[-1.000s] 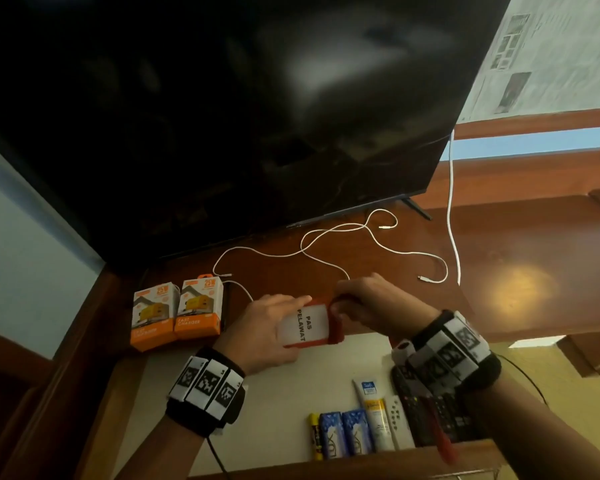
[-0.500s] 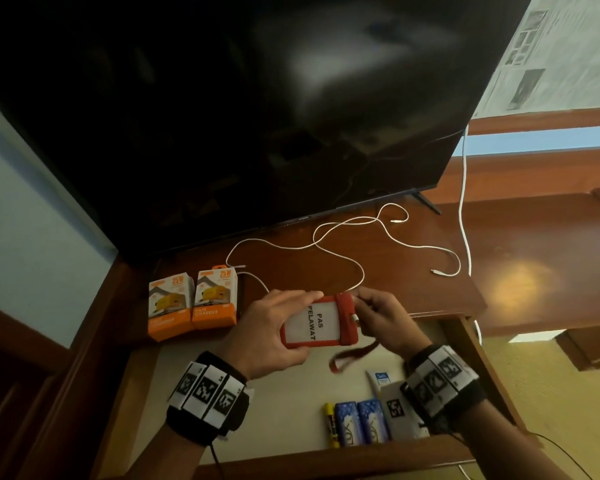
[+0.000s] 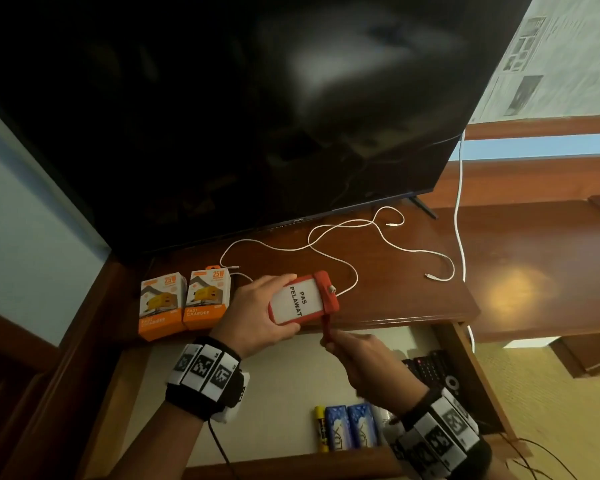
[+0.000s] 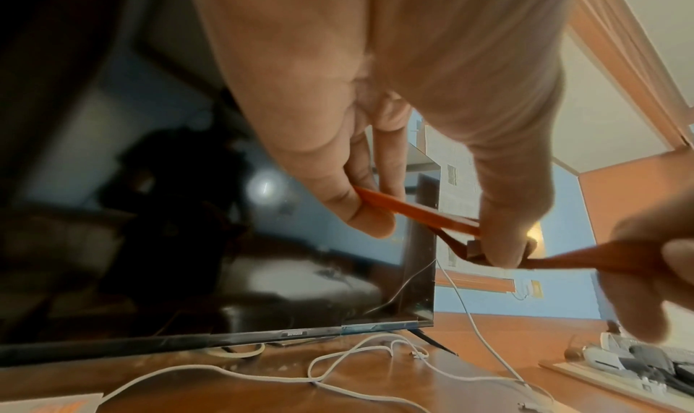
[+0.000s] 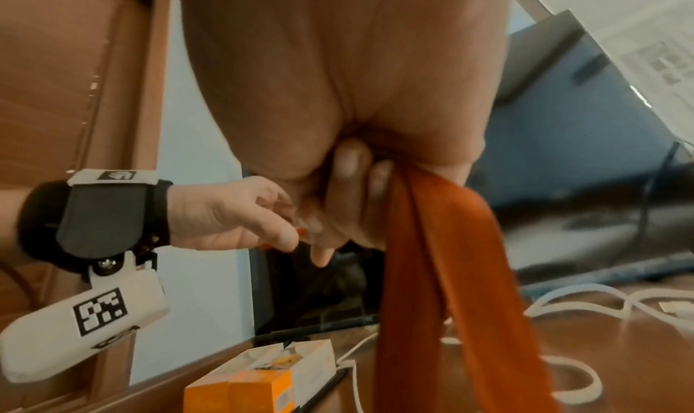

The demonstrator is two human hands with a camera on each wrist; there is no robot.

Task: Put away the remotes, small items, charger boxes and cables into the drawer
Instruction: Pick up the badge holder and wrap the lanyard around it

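My left hand [image 3: 257, 311] grips a red badge holder [image 3: 303, 297] with a white card reading "PAS PELAWAT", held above the front edge of the wooden TV stand [image 3: 395, 292]. Its red lanyard strap [image 3: 326, 329] runs down into my right hand [image 3: 354, 355], which pinches it over the open drawer [image 3: 278, 393]. The strap [image 5: 450, 271] hangs from my curled right fingers in the right wrist view; the holder's thin edge [image 4: 413, 211] shows between my left fingers. Two orange charger boxes [image 3: 184, 301] stand on the stand's left. A white cable [image 3: 343, 237] lies looped behind.
A large black TV [image 3: 239, 116] fills the back of the stand. In the drawer lie a yellow glue stick [image 3: 321, 429], two blue soap packs [image 3: 350, 427] and black remotes [image 3: 433, 368]. Another white cable [image 3: 459, 202] hangs down at the right.
My right hand let go of the badge holder's end and drew back toward me, pulling the red strap taut. My left hand kept the holder and lifted it a little over the stand's edge.
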